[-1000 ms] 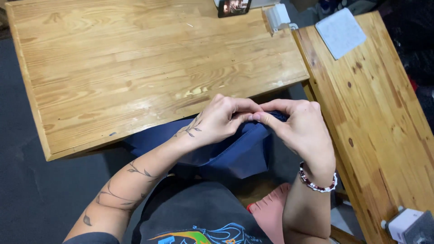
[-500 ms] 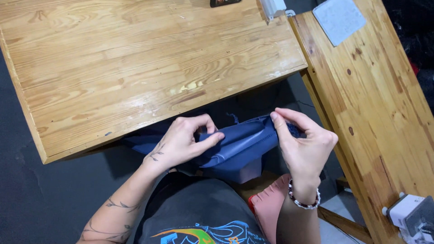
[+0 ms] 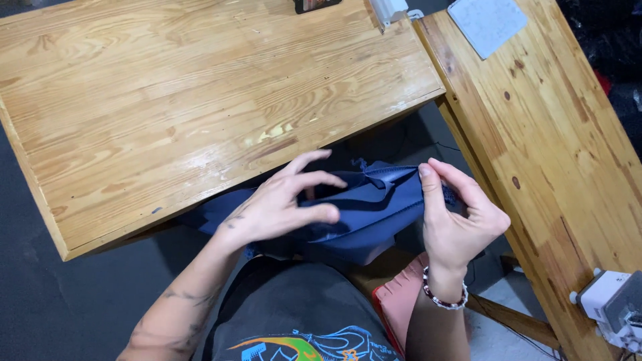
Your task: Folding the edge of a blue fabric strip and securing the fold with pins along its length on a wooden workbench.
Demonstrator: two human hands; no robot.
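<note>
Single head cam, looking steeply down, close above lap & wooden table [image 3: 167, 113] edge; no 2nd view

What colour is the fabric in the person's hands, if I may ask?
Dark navy blue fabric, plain, in the head view.
</note>
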